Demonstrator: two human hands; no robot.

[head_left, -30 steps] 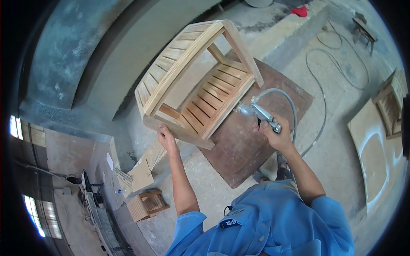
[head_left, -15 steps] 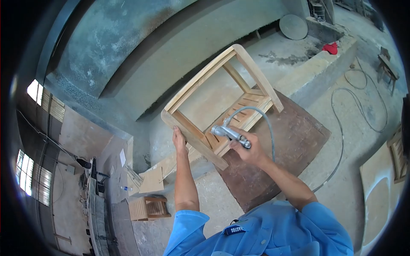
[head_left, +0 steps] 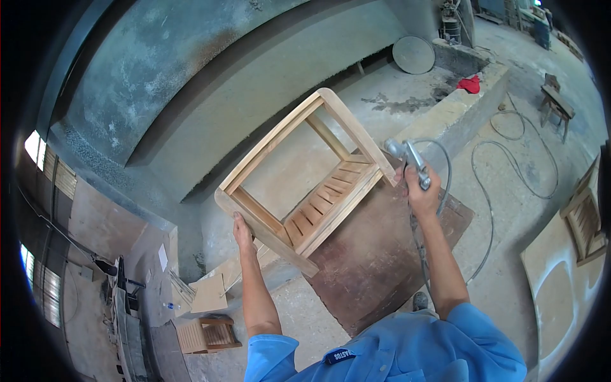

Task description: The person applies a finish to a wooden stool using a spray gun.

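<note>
A pale wooden stool frame (head_left: 270, 149) with rounded corners and a slatted shelf (head_left: 334, 190) is tilted in front of me, over a brown board. My left hand (head_left: 243, 233) is closed on its left side piece, fingers tucked behind the wood. In my right hand (head_left: 421, 192) is a metal spray gun (head_left: 412, 159), at the lower end of the frame's right side piece. The gun's head points up and left. A grey hose (head_left: 449, 172) loops from the gun down past my forearm.
A brown board (head_left: 382, 254) lies below the stool. Behind runs a low concrete ledge (head_left: 445, 121) with a red cloth (head_left: 470, 84). Hose coils (head_left: 503, 153) cross the floor at right. Another slatted wooden piece (head_left: 209, 334) stands lower left, and a small bench (head_left: 557, 105) upper right.
My right hand has carried the spray gun from the frame's lower left part to the right, beside its right side piece. The view has shifted; my left hand keeps its hold.
</note>
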